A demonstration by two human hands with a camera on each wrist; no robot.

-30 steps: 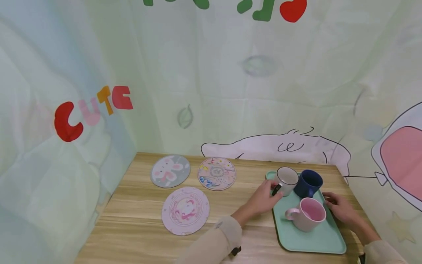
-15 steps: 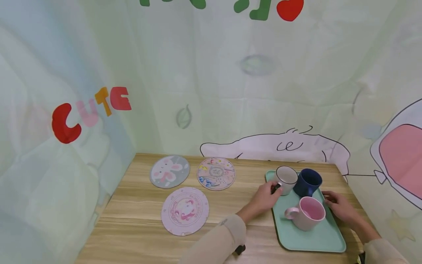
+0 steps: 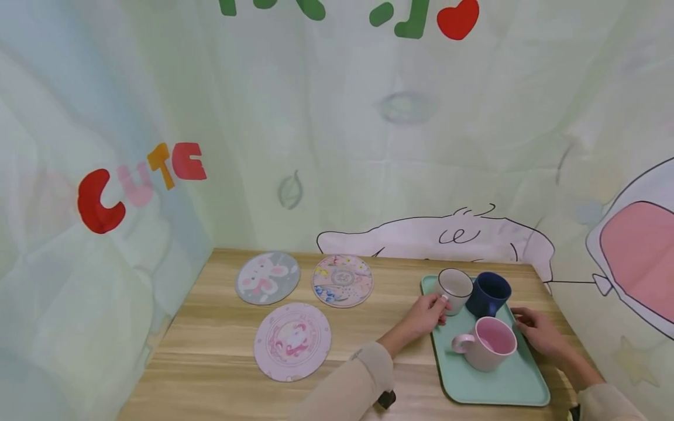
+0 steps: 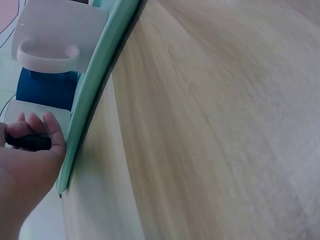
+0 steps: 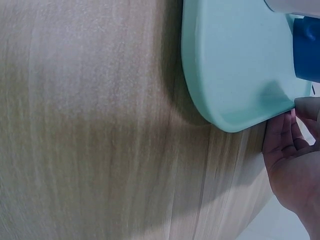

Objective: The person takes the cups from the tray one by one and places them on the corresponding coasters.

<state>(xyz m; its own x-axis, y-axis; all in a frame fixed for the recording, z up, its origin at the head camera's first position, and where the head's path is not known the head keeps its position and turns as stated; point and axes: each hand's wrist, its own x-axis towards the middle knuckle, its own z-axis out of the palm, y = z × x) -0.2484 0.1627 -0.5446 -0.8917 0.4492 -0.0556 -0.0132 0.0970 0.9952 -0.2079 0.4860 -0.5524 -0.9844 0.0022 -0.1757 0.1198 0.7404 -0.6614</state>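
Note:
My left hand point(image 3: 425, 316) grips the black handle point(image 4: 30, 142) of a white mug point(image 3: 455, 287) with a dark rim. That mug stands at the back left of a mint-green tray point(image 3: 497, 390). Beside it on the tray is a dark blue mug point(image 3: 487, 293), and nearer to me a pink mug point(image 3: 487, 349) has its handle pointing left. My right hand point(image 3: 542, 333) holds the tray's right edge, the thumb at the rim and the fingers against its outer side in the right wrist view. The white mug's handle is hidden by my fingers in the head view.
On the wooden table point(image 3: 210, 362) to the left lie three round mats: a grey bunny mat point(image 3: 267, 278), a floral mat point(image 3: 342, 280) and a pink unicorn mat point(image 3: 292, 342). A printed curtain point(image 3: 337, 128) hangs behind the table and along its sides.
The fingers of my left hand have closed round the white mug's handle, covering the black part in the head view. The right hand and the tray hold their place; the head view shifts slightly.

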